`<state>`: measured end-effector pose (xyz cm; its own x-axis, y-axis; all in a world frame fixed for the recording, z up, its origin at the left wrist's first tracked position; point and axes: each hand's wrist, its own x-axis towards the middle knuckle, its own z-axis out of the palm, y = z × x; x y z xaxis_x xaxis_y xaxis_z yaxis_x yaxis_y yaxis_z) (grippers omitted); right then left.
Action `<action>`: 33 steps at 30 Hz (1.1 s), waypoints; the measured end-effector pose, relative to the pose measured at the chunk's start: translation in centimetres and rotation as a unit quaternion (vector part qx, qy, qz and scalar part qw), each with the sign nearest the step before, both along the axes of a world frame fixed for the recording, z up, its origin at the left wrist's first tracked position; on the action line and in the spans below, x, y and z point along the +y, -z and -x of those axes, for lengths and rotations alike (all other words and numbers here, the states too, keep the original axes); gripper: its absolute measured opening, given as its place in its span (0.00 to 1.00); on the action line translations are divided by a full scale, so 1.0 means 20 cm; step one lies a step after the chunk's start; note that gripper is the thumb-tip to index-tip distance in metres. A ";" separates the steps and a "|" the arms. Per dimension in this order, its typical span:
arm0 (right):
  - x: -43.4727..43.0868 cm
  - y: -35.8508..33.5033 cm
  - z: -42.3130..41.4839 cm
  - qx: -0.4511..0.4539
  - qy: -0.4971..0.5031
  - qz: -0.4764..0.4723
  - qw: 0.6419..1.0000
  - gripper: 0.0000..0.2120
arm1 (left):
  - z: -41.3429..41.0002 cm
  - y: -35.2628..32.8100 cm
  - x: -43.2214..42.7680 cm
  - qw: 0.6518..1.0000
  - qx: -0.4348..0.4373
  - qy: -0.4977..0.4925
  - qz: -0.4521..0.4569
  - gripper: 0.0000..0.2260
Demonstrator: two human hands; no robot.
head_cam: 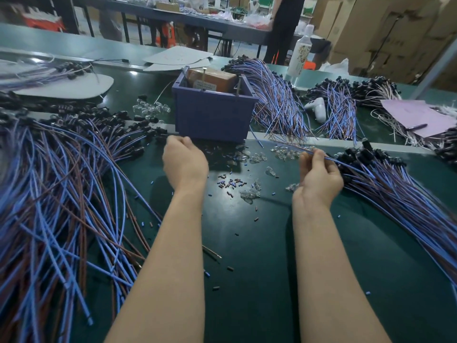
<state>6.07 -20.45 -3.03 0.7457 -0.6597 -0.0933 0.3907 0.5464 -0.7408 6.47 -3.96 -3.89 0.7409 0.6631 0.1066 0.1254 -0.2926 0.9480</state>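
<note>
R hand (pixel 319 174) pinches blue/brown wire pair (pixel 291 145); L hand (pixel 184 159) curled, contents not discernible. Risk: pair snags in wire pile (pixel 395 194), dragging neighbours out.

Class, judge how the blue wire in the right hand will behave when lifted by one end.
Probably floppy: the wire in the right hand curves, like those in the pile. Likely light: a pinch holds it. The black ends crowd together, so it may snag.

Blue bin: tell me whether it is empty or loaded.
Loaded: the blue bin holds a brown box that rises above its rim.
</note>
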 end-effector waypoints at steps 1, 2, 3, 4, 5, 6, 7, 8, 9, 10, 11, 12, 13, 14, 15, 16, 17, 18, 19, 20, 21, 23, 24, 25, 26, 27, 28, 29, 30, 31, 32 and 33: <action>0.00 0.00 0.01 -0.003 -0.010 -0.019 1.000 0.11 | 0.00 0.00 -0.01 1.000 -0.013 0.009 -0.008 0.07; 0.02 -0.01 0.01 -0.009 -0.030 -0.042 0.999 0.11 | 0.01 -0.01 -0.03 0.999 -0.022 0.031 -0.029 0.09; 0.05 -0.01 0.01 -0.017 -0.059 -0.064 0.996 0.10 | 0.01 -0.01 -0.07 0.996 -0.026 0.066 -0.055 0.11; 0.09 -0.02 0.02 -0.021 -0.092 -0.085 0.992 0.09 | 0.02 -0.01 -0.10 0.991 -0.033 0.112 -0.072 0.12; 0.12 -0.02 0.02 -0.022 -0.126 -0.104 0.986 0.09 | 0.02 -0.01 -0.14 0.982 -0.046 0.169 -0.072 0.12; 0.15 -0.02 0.02 -0.021 -0.156 -0.119 0.980 0.08 | 0.03 -0.01 -0.16 0.968 -0.060 0.236 -0.055 0.10; 0.17 -0.02 0.02 -0.019 -0.183 -0.126 0.975 0.08 | 0.03 -0.02 -0.19 0.950 -0.071 0.301 -0.029 0.09; 0.19 -0.01 0.03 -0.013 -0.207 -0.120 0.971 0.07 | 0.04 -0.03 -0.21 0.934 -0.079 0.348 -0.002 0.10; 0.20 -0.01 0.03 -0.003 -0.231 -0.101 0.968 0.07 | 0.04 -0.03 -0.22 0.925 -0.085 0.371 0.018 0.10; 0.22 0.00 0.04 0.011 -0.254 -0.073 0.964 0.07 | 0.04 -0.03 -0.24 0.922 -0.092 0.374 0.035 0.10; 0.23 0.01 0.04 0.023 -0.272 -0.042 0.961 0.07 | 0.04 -0.03 -0.25 0.924 -0.100 0.364 0.053 0.09; 0.24 0.01 0.05 0.032 -0.284 -0.011 0.958 0.08 | 0.04 -0.04 -0.25 0.928 -0.107 0.350 0.075 0.08; 0.25 0.00 0.05 0.036 -0.290 0.020 0.956 0.08 | 0.04 -0.04 -0.25 0.930 -0.113 0.334 0.100 0.07; 0.25 -0.01 0.06 0.038 -0.293 0.056 0.954 0.09 | 0.04 -0.04 -0.24 0.931 -0.121 0.318 0.135 0.07; 0.26 -0.02 0.07 0.042 -0.294 0.105 0.949 0.10 | 0.03 -0.04 -0.23 0.927 -0.130 0.301 0.184 0.08; 0.26 -0.03 0.08 0.048 -0.291 0.171 0.940 0.10 | 0.03 -0.05 -0.21 0.917 -0.141 0.282 0.245 0.09; 0.26 -0.04 0.10 0.049 -0.283 0.252 0.924 0.12 | 0.03 -0.07 -0.20 0.902 -0.154 0.259 0.309 0.10; 0.26 -0.05 0.11 0.038 -0.261 0.334 0.905 0.13 | 0.03 -0.07 -0.17 0.889 -0.166 0.230 0.359 0.11; 0.26 -0.05 0.12 0.014 -0.222 0.410 0.884 0.13 | 0.01 -0.08 -0.15 0.883 -0.168 0.201 0.389 0.12; 0.27 -0.06 0.14 -0.019 -0.169 0.473 0.865 0.13 | 0.00 -0.07 -0.13 0.886 -0.162 0.173 0.398 0.12; 0.28 -0.06 0.15 -0.051 -0.110 0.522 0.845 0.12 | 0.00 -0.06 -0.11 0.892 -0.152 0.149 0.398 0.13; 0.29 -0.06 0.15 -0.068 -0.034 0.605 0.793 0.09 | -0.01 -0.04 -0.08 0.900 -0.131 0.126 0.395 0.14; 0.29 -0.04 0.14 -0.047 -0.039 0.646 0.761 0.09 | -0.01 -0.04 -0.08 0.902 -0.120 0.127 0.395 0.14; 0.28 -0.03 0.13 -0.016 -0.075 0.679 0.730 0.11 | -0.01 -0.03 -0.09 0.904 -0.111 0.133 0.391 0.14; 0.27 0.00 0.11 0.014 -0.129 0.696 0.706 0.12 | -0.01 -0.03 -0.09 0.907 -0.105 0.140 0.383 0.13; 0.27 0.03 0.11 0.036 -0.178 0.697 0.694 0.11 | -0.01 -0.03 -0.10 0.913 -0.102 0.145 0.368 0.12; 0.28 0.05 0.11 0.047 -0.204 0.692 0.690 0.11 | -0.01 -0.03 -0.11 0.921 -0.098 0.150 0.345 0.12; 0.29 0.06 0.11 0.050 -0.207 0.683 0.699 0.10 | -0.01 -0.03 -0.12 0.929 -0.094 0.155 0.321 0.11; 0.30 0.06 0.11 0.053 -0.199 0.666 0.717 0.10 | 0.00 -0.03 -0.13 0.935 -0.089 0.165 0.302 0.10; 0.31 0.06 0.11 0.060 -0.194 0.642 0.740 0.10 | 0.00 -0.02 -0.13 0.939 -0.082 0.180 0.283 0.09; 0.32 0.07 0.10 0.067 -0.197 0.613 0.762 0.09 | 0.00 -0.02 -0.14 0.942 -0.071 0.199 0.260 0.08; 0.32 0.07 0.10 0.075 -0.210 0.581 0.783 0.09 | 0.01 -0.02 -0.14 0.945 -0.056 0.220 0.237 0.07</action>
<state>4.17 -14.07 -4.42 0.9579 -0.0634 0.2799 0.2179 -0.4737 -0.8533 6.36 -6.77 -3.54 0.9578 0.2857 -0.0307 -0.0184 0.1675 0.9857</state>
